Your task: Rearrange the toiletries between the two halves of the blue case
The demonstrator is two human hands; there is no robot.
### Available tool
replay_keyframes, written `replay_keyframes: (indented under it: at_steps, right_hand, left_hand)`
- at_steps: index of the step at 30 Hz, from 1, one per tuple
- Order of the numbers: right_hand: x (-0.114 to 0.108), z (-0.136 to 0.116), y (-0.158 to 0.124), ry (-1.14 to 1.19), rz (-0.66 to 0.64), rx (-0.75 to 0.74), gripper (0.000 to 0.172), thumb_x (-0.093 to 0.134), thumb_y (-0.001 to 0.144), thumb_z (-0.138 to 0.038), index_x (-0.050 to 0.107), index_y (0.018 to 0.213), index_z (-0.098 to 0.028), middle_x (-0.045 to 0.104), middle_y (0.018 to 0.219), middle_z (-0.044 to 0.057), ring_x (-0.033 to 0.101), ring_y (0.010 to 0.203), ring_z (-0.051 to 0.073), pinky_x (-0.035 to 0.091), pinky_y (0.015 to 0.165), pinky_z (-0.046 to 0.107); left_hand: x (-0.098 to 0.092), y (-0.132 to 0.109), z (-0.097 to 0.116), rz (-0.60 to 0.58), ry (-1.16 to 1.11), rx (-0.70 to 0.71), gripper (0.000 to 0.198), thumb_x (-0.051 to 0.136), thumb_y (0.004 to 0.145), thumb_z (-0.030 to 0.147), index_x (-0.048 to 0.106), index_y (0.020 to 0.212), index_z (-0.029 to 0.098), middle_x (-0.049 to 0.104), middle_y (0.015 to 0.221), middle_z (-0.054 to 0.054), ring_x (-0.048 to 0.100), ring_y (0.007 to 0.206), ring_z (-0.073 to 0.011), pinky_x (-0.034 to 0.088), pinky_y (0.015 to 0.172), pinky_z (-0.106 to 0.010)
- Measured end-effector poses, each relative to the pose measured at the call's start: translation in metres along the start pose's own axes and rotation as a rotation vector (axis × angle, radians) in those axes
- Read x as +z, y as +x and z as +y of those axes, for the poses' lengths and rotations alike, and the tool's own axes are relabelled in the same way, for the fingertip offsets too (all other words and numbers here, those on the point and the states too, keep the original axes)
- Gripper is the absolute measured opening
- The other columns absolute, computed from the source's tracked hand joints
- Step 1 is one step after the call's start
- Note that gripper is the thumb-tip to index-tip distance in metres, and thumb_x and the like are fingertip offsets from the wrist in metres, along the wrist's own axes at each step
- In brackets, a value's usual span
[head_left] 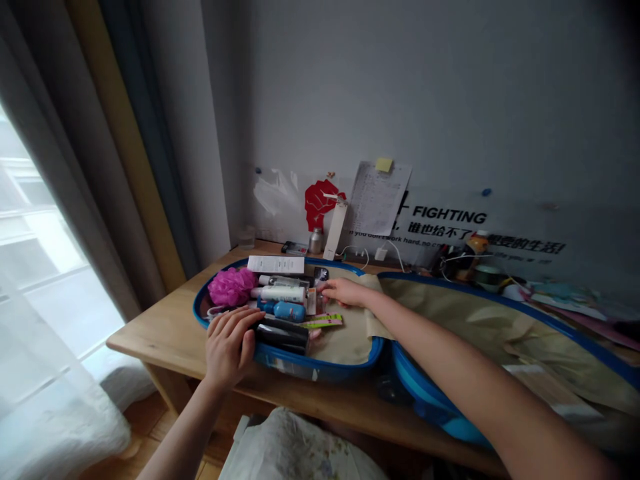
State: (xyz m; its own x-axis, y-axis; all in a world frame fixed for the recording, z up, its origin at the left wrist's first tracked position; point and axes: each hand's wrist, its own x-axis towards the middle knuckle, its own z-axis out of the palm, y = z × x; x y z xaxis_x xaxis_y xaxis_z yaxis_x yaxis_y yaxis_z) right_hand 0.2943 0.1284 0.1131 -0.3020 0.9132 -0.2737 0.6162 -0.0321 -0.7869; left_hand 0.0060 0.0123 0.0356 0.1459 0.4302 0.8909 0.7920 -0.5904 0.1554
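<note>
A blue-rimmed suitcase (pixel 345 350) lies open on a wooden table, toiletries filling its left half. My left hand (pixel 229 343) rests over the near left rim, fingers stretched out against the end of a black glossy case (pixel 283 335). Inside the same half, my right hand (pixel 343 292) reaches in from the right, fingertips pinched beside a small packet (pixel 312 301); whatever they hold is too small to make out. Between the hands lie a blue bottle (pixel 289 311), a white tube (pixel 283 294) and a yellow-green strip (pixel 325 321). A purple bath puff (pixel 233 287) and a white box (pixel 276 265) sit behind.
The suitcase's lined right half (pixel 450 320) extends under my right forearm. Along the wall stand a small metal bottle (pixel 315 240), a tall white box (pixel 335 230), a charger (pixel 381 254) with cables, and clutter at right. Curtains (pixel 120 133) hang left; the wooden table's (pixel 165 333) front edge is near.
</note>
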Motion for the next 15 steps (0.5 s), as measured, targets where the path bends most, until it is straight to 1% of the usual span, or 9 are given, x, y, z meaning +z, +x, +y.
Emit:
replay_keyframes:
  at_steps: [2,4,5,7,9,12,15]
  right_hand:
    - [-0.0003,-0.0004,0.0012,0.055,0.021,-0.004,0.028,0.070,0.084,-0.043,0.063,0.098,-0.020,0.048,0.055,-0.008,0.030,0.040,0.003,0.024,0.038,0.016]
    - [-0.0012,-0.0015,0.0023,0.121,0.035,-0.015,0.027,0.064,0.088,-0.046,0.062,0.097,-0.020,0.041,0.053,-0.009,0.026,0.040,0.003,0.023,0.038,0.016]
    - [-0.0019,-0.0021,0.0027,0.155,0.039,-0.023,0.026,0.060,0.090,-0.044,0.062,0.097,-0.020,0.042,0.053,-0.009,0.024,0.040,0.003,0.023,0.038,0.016]
    - [-0.0035,-0.0033,0.0029,0.217,0.043,-0.041,0.022,0.054,0.092,-0.038,0.062,0.099,-0.019,0.048,0.057,-0.007,0.025,0.041,0.003,0.025,0.039,0.016]
    - [-0.0048,-0.0039,0.0026,0.261,0.045,-0.055,0.018,0.054,0.089,-0.028,0.062,0.101,-0.017,0.056,0.064,-0.004,0.030,0.043,0.003,0.029,0.041,0.016]
    - [-0.0055,-0.0029,0.0020,0.293,0.046,-0.072,0.022,0.060,0.080,-0.015,0.065,0.102,-0.016,0.064,0.076,-0.001,0.039,0.049,0.003,0.034,0.046,0.016]
    - [-0.0054,-0.0009,0.0022,0.299,0.045,-0.086,0.028,0.065,0.076,-0.009,0.067,0.102,-0.017,0.064,0.077,-0.003,0.046,0.054,0.003,0.041,0.052,0.016]
  left_hand:
    - [0.0000,-0.0001,-0.0003,0.002,-0.002,0.003,0.033,0.040,0.097,0.024,0.070,0.111,0.024,0.075,0.108,-0.004,0.067,0.107,-0.0224,0.041,0.096,-0.038]
    - [0.0001,0.0000,-0.0007,0.007,-0.002,0.013,0.032,0.040,0.097,0.023,0.070,0.110,0.024,0.076,0.108,-0.004,0.067,0.106,-0.0221,0.041,0.095,-0.038]
    - [0.0001,0.0001,-0.0008,0.009,-0.001,0.016,0.032,0.040,0.097,0.023,0.069,0.110,0.025,0.076,0.107,-0.004,0.067,0.106,-0.0221,0.041,0.095,-0.038]
    - [0.0002,0.0004,-0.0006,0.012,0.001,0.016,0.032,0.040,0.097,0.023,0.069,0.110,0.024,0.076,0.107,-0.004,0.067,0.106,-0.0222,0.041,0.095,-0.039]
    - [0.0001,0.0005,-0.0001,0.008,0.000,0.011,0.032,0.040,0.097,0.023,0.069,0.110,0.024,0.076,0.108,-0.004,0.067,0.106,-0.0223,0.041,0.095,-0.039]
    - [-0.0003,0.0004,0.0005,0.003,-0.002,0.003,0.033,0.040,0.096,0.024,0.070,0.110,0.025,0.076,0.108,-0.004,0.067,0.106,-0.0223,0.041,0.095,-0.038]
    - [-0.0005,0.0001,0.0004,0.011,-0.006,0.011,0.033,0.040,0.097,0.024,0.069,0.111,0.024,0.075,0.108,-0.004,0.067,0.106,-0.0224,0.041,0.095,-0.038]
